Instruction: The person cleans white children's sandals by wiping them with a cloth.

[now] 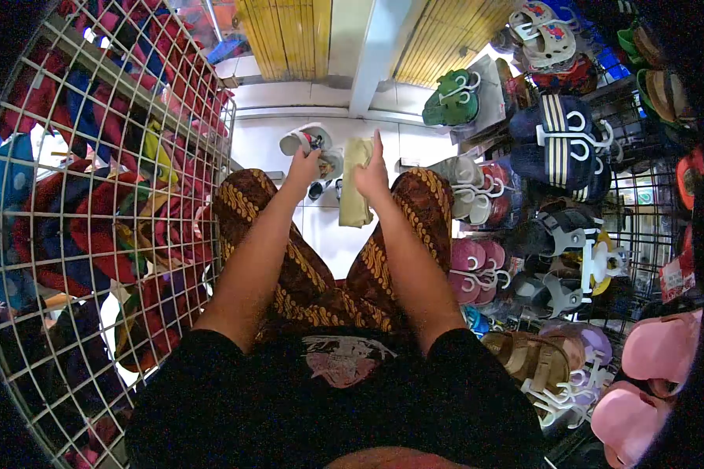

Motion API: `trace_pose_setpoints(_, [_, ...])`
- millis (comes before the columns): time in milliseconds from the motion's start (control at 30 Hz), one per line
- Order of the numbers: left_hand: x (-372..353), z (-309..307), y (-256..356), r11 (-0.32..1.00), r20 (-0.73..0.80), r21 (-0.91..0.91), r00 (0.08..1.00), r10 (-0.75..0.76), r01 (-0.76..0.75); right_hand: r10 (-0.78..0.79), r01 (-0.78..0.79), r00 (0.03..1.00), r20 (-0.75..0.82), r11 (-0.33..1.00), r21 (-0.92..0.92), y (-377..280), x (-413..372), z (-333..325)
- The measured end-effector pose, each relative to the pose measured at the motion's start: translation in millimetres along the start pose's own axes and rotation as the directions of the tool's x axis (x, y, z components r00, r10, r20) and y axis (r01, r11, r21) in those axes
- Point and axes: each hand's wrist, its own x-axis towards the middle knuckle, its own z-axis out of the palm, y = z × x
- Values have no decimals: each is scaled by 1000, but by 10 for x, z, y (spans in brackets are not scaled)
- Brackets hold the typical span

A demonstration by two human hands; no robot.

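In front of my knees, the fingers of my left hand (303,166) close on a pair of white sandals (293,144) with some red and dark detail on them. My right hand (373,177) grips a flat, folded, pale yellow-green piece (355,205) that looks like cloth or a bag. One finger of that hand points up along its far end. The two hands are apart, both over the white tiled floor (313,234). Small dark footwear (316,190) shows just below the sandals.
A wire grid rack (94,227) with colourful footwear behind it rises on my left. To my right hang many sandals on white hangers, among them a striped navy pair (562,144) and green clogs (452,100). A glass front with yellow blinds (283,39) stands ahead.
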Motion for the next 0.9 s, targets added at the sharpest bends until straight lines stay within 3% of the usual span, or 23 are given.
trace_pose_setpoints(67, [-3, 25, 49, 986, 20, 58, 987, -158, 157, 30, -26, 997, -68, 998, 59, -53, -13, 3])
trace_pose_setpoints(167, [-112, 94, 160, 959, 57, -224, 985, -165, 174, 185, -182, 981, -57, 981, 64, -224, -15, -111])
trace_pose_setpoints(200, [-125, 104, 156, 933, 70, -313, 984, -165, 179, 173, -173, 984, -32, 985, 22, -165, 10, -91])
trace_pose_setpoints(300, [-144, 130, 130, 988, -75, -86, 988, -139, 132, 84, -81, 996, 40, 995, -65, -71, 51, -58])
trace_pose_setpoints(367, [103, 35, -145, 997, 21, 29, 997, -76, 75, -58, 63, 995, 84, 996, -66, -186, -22, -84])
trace_pose_setpoints(467, [168, 33, -219, 986, 70, 167, 998, 7, -19, -115, 132, 986, 122, 981, -141, -284, -121, -55])
trace_pose_setpoints(533, [68, 89, -129, 960, 76, 261, 993, 87, -104, -27, 54, 993, 114, 970, -238, -318, -134, -50])
trace_pose_setpoints(600, [-65, 118, -11, 909, 91, 359, 977, 193, -213, -16, 33, 998, 62, 957, -288, -296, -118, -43])
trace_pose_setpoints(700, [-177, 127, 112, 716, 11, 649, 944, 330, -257, -81, 98, 994, 69, 948, -302, -264, -123, -27])
trace_pose_setpoints(800, [-179, 65, 166, 562, 115, 755, 913, 392, -337, -171, 196, 974, 146, 964, -181, -256, -111, -38])
trace_pose_setpoints(900, [-229, 99, 181, 496, 160, 760, 861, 482, -419, -38, 69, 989, 145, 975, -212, -324, -152, -64])
